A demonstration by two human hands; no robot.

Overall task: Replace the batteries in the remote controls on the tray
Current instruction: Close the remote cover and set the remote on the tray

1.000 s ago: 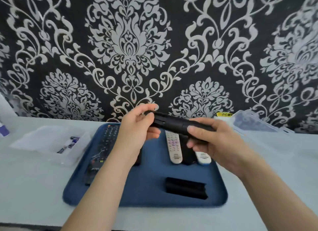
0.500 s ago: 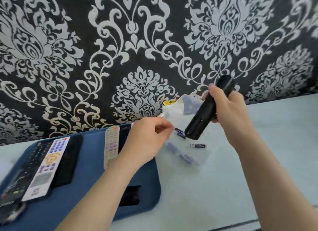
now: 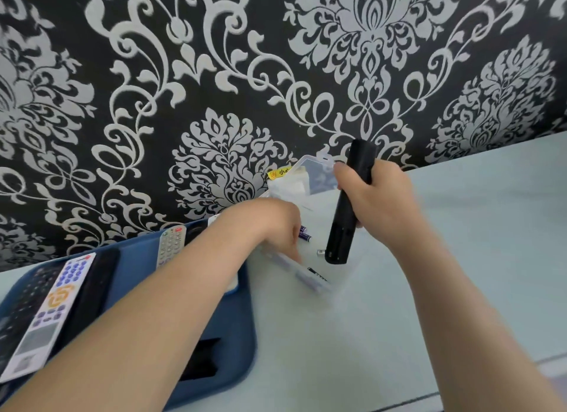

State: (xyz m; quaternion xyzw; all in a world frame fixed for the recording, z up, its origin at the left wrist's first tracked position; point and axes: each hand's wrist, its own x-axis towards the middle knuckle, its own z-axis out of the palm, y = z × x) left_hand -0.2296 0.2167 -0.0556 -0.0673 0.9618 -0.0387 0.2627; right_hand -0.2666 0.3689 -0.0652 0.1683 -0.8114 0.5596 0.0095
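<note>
Right hand [image 3: 379, 198] fingers wrap the remote [image 3: 345, 224]; left hand [image 3: 273, 224] fingers, grip unclear, reach among batteries [image 3: 305, 236] in the box [image 3: 343, 288]; loose pinch risks dropping one.

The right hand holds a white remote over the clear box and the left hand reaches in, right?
No, the head view shows a black remote in the right hand, over the clear box, with the left hand reaching in.

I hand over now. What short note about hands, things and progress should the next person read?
Right hand grips the black remote, tilted above the clear box.
Left hand reaches into that box among loose batteries; whether it holds one is unclear.
Battery cover lies on the blue tray with the other remotes.
Done: cover off.
Left: fit batteries, close cover, likely other remotes.
</note>
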